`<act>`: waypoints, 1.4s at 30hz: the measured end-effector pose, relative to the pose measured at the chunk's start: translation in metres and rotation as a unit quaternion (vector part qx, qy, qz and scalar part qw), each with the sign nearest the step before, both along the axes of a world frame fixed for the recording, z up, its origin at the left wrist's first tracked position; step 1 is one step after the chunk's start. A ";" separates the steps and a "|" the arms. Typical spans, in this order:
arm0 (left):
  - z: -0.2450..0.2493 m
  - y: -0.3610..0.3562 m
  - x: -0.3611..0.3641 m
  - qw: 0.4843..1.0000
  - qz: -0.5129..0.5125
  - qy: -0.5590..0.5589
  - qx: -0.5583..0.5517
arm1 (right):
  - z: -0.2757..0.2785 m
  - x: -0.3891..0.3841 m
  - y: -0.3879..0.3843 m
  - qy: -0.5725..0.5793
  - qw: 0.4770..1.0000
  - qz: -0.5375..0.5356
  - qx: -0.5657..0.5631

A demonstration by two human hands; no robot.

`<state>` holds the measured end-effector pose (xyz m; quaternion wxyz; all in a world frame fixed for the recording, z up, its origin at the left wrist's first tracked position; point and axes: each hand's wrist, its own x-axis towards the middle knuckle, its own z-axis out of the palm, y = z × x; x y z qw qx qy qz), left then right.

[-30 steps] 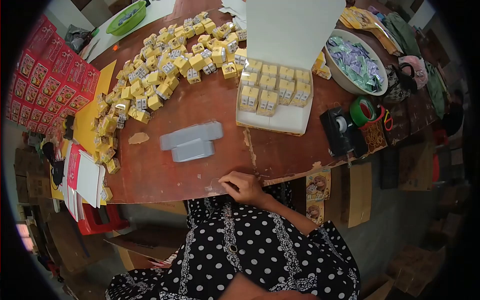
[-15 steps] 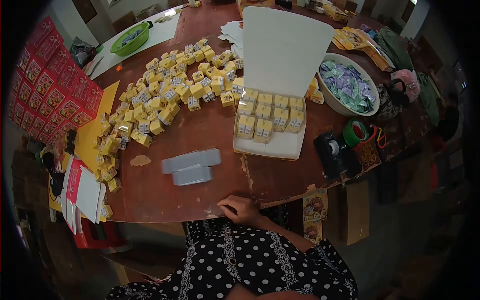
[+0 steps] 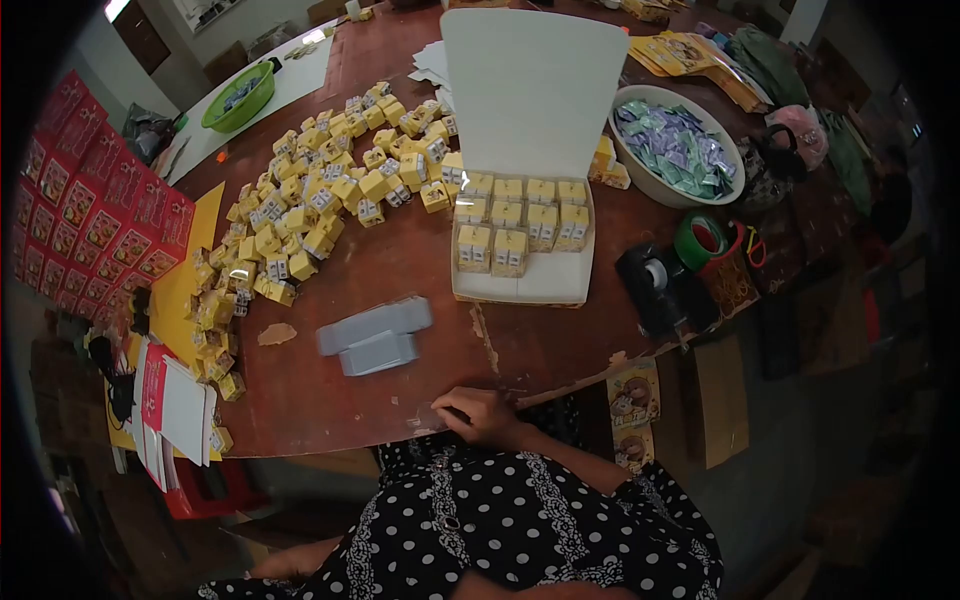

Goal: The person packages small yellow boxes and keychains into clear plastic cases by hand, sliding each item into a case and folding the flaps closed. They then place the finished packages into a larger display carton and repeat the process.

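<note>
My right hand (image 3: 482, 415) rests on the near edge of the table, its fingers loosely curled, with nothing visible in them. Of my left arm only part of the forearm (image 3: 298, 558) shows at the lower left; the left hand is out of sight. Ahead of the right hand lie two clear plastic sleeves (image 3: 380, 353), flat and partly overlapping. Beyond them an open white display box (image 3: 540, 288), lid raised, holds rows of small yellow-and-white cubes (image 3: 507, 214) in clear packs, with a bare strip at its front.
A long heap of loose yellow cubes (image 3: 310, 210) curves across the left. Red printed sheets (image 3: 95, 205) and white cards (image 3: 188, 415) lie left of it. At right are a bowl of sachets (image 3: 737, 188), a tape dispenser (image 3: 650, 300) and green tape (image 3: 690, 240). A green basin (image 3: 240, 112) stands far left.
The view has tilted slightly, so the tabletop things appear shifted left. A bit of my left forearm now shows at the lower left. My right hand stays on the table edge.
</note>
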<state>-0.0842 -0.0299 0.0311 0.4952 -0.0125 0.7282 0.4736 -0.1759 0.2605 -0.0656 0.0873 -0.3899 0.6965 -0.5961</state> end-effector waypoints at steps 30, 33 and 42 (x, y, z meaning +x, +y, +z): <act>0.023 0.029 0.157 0.990 0.103 -0.095 0.014 | 0.004 0.001 0.000 0.011 1.000 -0.024 0.013; 0.031 0.040 0.184 0.985 0.143 -0.094 0.012 | 0.007 0.001 0.000 0.009 1.000 -0.019 0.009; 0.040 0.052 0.203 0.981 0.171 -0.088 0.017 | 0.011 0.001 0.001 0.001 1.000 -0.011 0.025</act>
